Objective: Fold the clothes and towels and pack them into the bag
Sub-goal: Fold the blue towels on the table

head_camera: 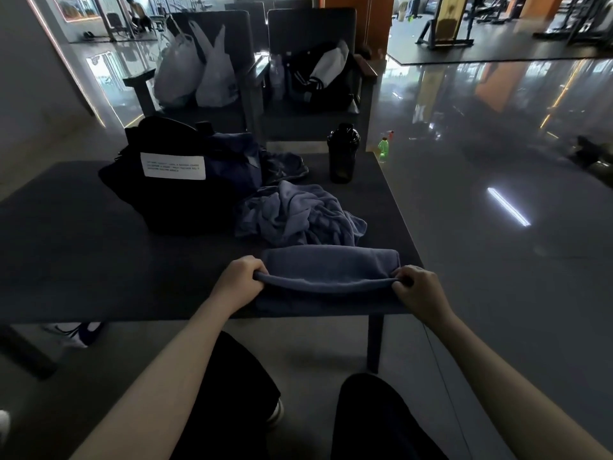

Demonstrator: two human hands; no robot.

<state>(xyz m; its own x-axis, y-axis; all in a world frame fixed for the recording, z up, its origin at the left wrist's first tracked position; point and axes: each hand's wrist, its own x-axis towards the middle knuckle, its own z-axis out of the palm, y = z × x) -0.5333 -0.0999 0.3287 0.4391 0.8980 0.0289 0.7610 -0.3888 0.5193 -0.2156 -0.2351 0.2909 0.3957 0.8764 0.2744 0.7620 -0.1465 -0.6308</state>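
Where the dark table (83,254) fills the middle of the view, a black bag (172,200) with a white label stands on its far left part. Just right of the bag lies a crumpled heap of blue cloth (298,217), touching its side, and a darker blue garment (282,167) lies behind the heap. A blue towel (328,263) lies at the near edge of the table, its near fold lifted off the surface. A black bottle (343,154) stands upright at the far right. The left hand (237,277) grips the towel's left end with curled fingers, and the right hand (418,288) pinches its right end.
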